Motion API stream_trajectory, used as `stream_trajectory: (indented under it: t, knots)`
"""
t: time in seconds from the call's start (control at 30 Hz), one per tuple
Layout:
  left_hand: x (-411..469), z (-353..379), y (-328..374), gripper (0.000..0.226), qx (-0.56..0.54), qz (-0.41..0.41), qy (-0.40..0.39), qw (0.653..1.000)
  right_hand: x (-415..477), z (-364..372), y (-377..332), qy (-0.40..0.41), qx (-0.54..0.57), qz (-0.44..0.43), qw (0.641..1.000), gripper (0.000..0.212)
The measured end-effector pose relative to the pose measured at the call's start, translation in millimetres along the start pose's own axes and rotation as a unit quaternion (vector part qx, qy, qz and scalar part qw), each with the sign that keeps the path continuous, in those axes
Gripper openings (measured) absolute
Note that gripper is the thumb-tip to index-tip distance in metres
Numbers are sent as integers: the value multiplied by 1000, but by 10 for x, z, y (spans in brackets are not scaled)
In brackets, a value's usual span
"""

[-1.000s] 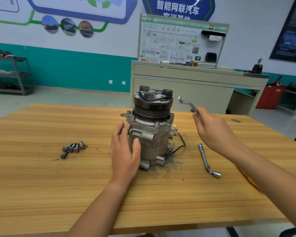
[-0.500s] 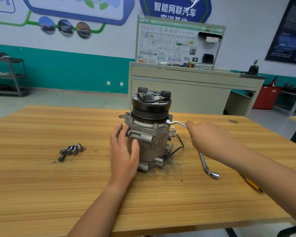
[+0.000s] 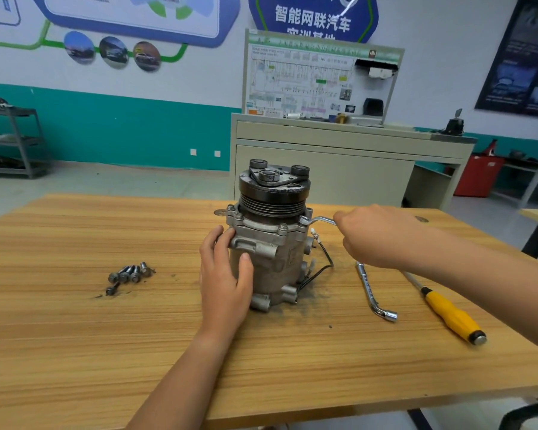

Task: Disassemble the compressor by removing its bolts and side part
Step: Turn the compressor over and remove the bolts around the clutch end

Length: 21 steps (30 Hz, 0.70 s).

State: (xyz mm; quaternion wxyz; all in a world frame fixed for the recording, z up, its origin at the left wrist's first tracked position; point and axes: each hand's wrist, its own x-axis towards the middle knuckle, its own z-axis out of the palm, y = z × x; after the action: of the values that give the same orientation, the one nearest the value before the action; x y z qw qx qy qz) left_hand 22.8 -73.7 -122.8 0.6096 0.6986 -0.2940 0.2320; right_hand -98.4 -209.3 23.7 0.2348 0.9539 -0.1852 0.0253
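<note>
A grey metal compressor [image 3: 277, 252] stands upright on the wooden table [image 3: 75, 352], its black pulley on top. My left hand [image 3: 225, 274] wraps around its left side, thumb on the front. My right hand [image 3: 376, 235] grips the handle of a bent silver wrench [image 3: 319, 220], whose socket end sits on a bolt [image 3: 303, 219] at the upper right flange. Other bolts [image 3: 282, 228] still stand along the flange. Several removed bolts [image 3: 128, 276] lie in a small pile to the left.
A second L-shaped socket wrench [image 3: 373, 290] lies right of the compressor, with a yellow-handled screwdriver [image 3: 448, 311] beyond it. A black wire [image 3: 325, 259] loops from the compressor's right side. A beige cabinet [image 3: 339, 169] stands behind the table.
My right hand lowered the wrench from above the pulley onto the upper right flange bolt. The left hand stayed on the compressor's side.
</note>
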Motion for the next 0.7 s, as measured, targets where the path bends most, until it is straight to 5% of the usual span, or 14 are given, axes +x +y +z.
stream_trajectory:
  t: [0.7]
  knots:
    - [-37,-23,117,51,53,10,41,998,-84,-224,-120,-24,-93,-47,994,29]
